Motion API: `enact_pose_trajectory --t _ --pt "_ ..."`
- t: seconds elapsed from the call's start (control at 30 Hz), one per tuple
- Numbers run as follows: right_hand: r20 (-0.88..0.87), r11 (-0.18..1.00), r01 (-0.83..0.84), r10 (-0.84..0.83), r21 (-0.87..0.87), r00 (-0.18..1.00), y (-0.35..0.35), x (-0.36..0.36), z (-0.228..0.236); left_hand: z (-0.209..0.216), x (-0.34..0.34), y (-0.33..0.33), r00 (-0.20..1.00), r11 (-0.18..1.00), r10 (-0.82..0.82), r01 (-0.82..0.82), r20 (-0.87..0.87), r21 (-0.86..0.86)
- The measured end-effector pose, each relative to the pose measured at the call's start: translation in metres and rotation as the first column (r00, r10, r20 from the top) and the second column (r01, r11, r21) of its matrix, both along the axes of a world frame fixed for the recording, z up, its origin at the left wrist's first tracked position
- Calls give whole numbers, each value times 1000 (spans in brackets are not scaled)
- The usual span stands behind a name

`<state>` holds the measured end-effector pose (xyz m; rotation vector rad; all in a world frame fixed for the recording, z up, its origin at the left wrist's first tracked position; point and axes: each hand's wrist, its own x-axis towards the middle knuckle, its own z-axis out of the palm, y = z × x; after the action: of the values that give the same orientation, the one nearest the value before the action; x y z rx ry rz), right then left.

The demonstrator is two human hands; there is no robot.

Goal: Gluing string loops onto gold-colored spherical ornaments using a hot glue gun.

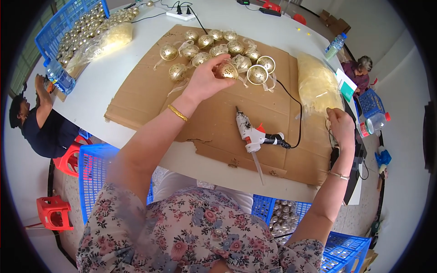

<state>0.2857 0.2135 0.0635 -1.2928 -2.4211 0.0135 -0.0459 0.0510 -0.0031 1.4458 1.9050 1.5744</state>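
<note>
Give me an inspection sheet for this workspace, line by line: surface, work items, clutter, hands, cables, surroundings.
Surface: cardboard sheet on a white table, near edge torn.
Work items: gold balls grouped toward the far side; glue gun lying on the cardboard, glue stick protruding; bag of pale material at right.
Clutter: blue-capped bottle at left; red-capped bottle at right.
Hands: left hand holds one gold ball; right hand is at the bag's near end, grip unclear.
Cables: black cord runs from the glue gun toward the balls; power strip holds black plugs.
Surroundings: people at left and right; red stools; blue baskets.
</note>
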Motion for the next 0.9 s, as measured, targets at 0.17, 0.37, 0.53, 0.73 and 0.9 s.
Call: enact_pose_trajectory --t 0.17,0.37,0.53,0.73,0.9 --pt "-8 907 46 -47 419 999 -8 -8 26 -1 4 -9 887 976 -108 9 448 218" --pt "-267 880 -350 439 323 858 -47 -77 29 -2 8 -16 824 947 -110 -82 556 310" --pt "-338 707 -697 690 121 640 -83 -128 29 9 22 -22 772 899 -166 -137 613 415" --pt "-354 688 -699 714 195 604 -67 -126 15 2 25 -27 641 917 -215 -126 736 378" --pt "-398 664 -737 714 126 575 -54 -129 2 -11 14 -24 715 915 -112 -197 690 353"
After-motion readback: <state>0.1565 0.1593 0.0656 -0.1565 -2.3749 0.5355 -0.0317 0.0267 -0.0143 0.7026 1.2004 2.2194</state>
